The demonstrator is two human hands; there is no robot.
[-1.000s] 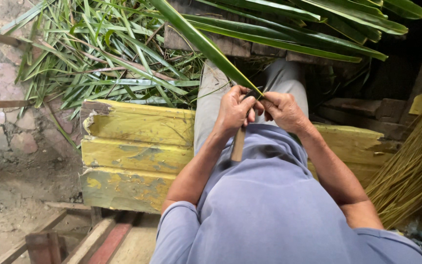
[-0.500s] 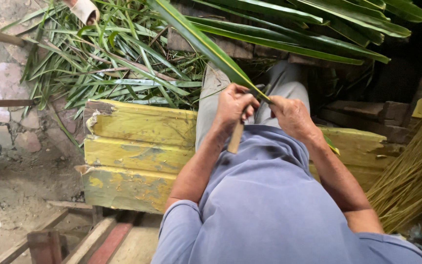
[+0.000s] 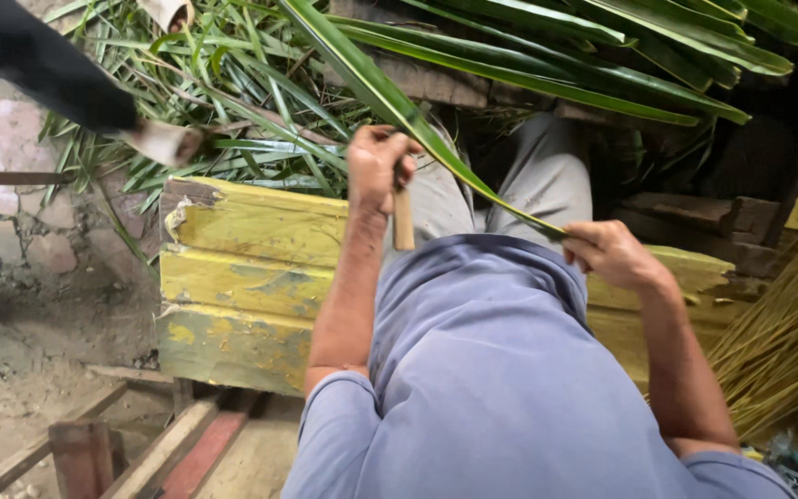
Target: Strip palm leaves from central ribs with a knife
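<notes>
Leaf stripping, mid-stroke.
Your left hand (image 3: pixel 379 166) grips a wooden-handled tool (image 3: pixel 403 218), probably a knife, against the long green leaf (image 3: pixel 390 97); your right hand (image 3: pixel 607 251) pinches its near end. Leaf pile (image 3: pixel 233 102) remains.

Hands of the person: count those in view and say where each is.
2. The left hand grips a wooden-handled tool against the long green leaf; the right hand pinches the leaf's near end. No others show.

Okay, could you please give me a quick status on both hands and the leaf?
Left hand gripping wooden-handled tool. Right hand pinching long green leaf. Leaf taut between hands. Nothing blocking.
</notes>
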